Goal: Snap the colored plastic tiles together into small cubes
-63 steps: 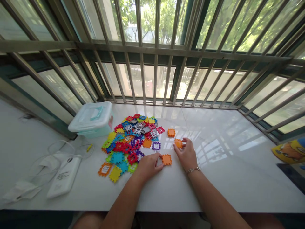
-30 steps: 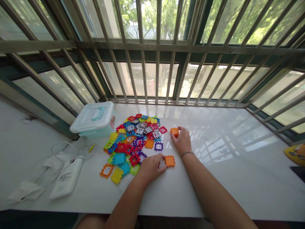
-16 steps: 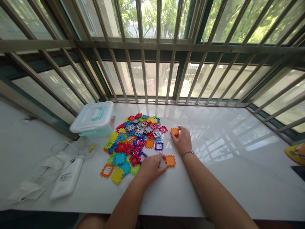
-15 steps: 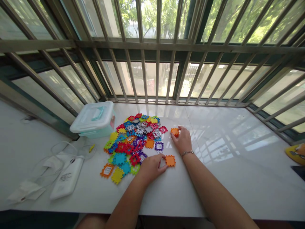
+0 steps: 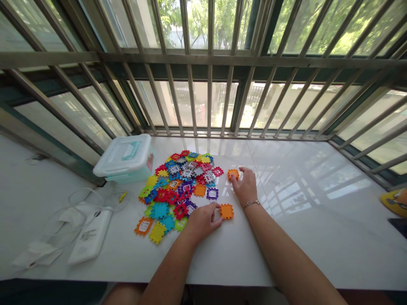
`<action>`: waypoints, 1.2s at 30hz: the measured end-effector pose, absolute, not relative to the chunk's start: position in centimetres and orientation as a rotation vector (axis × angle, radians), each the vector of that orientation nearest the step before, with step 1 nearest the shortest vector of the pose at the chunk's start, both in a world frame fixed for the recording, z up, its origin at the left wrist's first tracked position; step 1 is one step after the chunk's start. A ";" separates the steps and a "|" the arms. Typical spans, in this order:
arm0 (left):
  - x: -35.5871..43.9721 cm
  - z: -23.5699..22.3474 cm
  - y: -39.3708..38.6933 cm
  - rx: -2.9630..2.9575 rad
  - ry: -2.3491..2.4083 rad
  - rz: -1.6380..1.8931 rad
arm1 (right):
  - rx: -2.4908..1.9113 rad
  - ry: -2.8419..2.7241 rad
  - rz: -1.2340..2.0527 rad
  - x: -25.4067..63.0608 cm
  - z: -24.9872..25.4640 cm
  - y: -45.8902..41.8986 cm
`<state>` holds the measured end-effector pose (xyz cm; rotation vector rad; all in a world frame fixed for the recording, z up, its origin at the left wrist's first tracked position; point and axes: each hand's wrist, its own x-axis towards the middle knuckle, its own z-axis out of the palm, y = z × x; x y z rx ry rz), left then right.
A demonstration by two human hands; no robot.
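Observation:
My left hand (image 5: 205,221) rests on the table at the near right of the pile, with thumb and forefinger on the left edge of a flat orange interlocking tile (image 5: 227,212). Farther back, my right hand (image 5: 246,186), with a bracelet on its wrist, is beside a second orange piece (image 5: 233,174), which looks like stacked tiles. The right thumb reaches its lower right edge, and the forefinger is apart from the thumb. Left of both hands spreads a heap of notched plastic tiles (image 5: 171,197) in many colours, some with window patterns. A purple window tile (image 5: 212,194) lies between heap and hands.
A lidded clear and mint plastic box (image 5: 125,156) stands behind the heap at left. A white power bank (image 5: 90,237), cables and a crumpled tissue (image 5: 38,254) lie at near left. Metal window bars (image 5: 210,101) line the back. A yellow object (image 5: 396,203) is at the right edge.
My right hand has shifted slightly right, its thumb and forefinger loosening from the far orange piece, which stays in place. My left hand and its tile have hardly moved.

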<state>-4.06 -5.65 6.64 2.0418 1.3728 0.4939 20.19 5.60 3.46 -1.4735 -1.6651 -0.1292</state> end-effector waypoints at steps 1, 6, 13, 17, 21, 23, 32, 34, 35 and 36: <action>-4.1 6.5 -5.6 2.034 1.367 0.537 | -1.458 -1.660 -0.145 20.2 3.6 5.4; -4.4 5.5 -5.3 2.041 1.466 0.789 | -1.302 -1.700 -0.218 19.6 4.7 3.9; -5.1 5.3 -4.9 2.048 1.659 0.820 | -1.087 -2.059 0.054 17.8 6.2 1.0; -5.3 5.4 -4.9 2.053 1.701 0.820 | -1.015 -2.203 0.152 17.0 5.9 0.9; -5.5 5.2 -4.9 2.079 1.717 0.826 | -0.967 -2.243 0.167 16.9 5.6 1.0; -5.6 5.1 -4.8 2.104 1.729 0.817 | -0.933 -2.236 0.169 16.9 5.6 1.0; -5.8 5.1 -4.8 2.180 1.715 0.812 | -0.852 -2.229 0.282 16.7 5.4 0.9; -5.8 5.2 -4.8 2.168 1.718 0.803 | -0.867 -2.219 0.339 16.7 5.3 0.9; -5.8 5.2 -4.8 2.165 1.715 0.800 | -0.876 -2.217 0.358 16.7 5.2 1.0; -5.8 5.2 -4.8 2.164 1.708 0.797 | -0.884 -2.217 0.372 16.7 5.1 1.0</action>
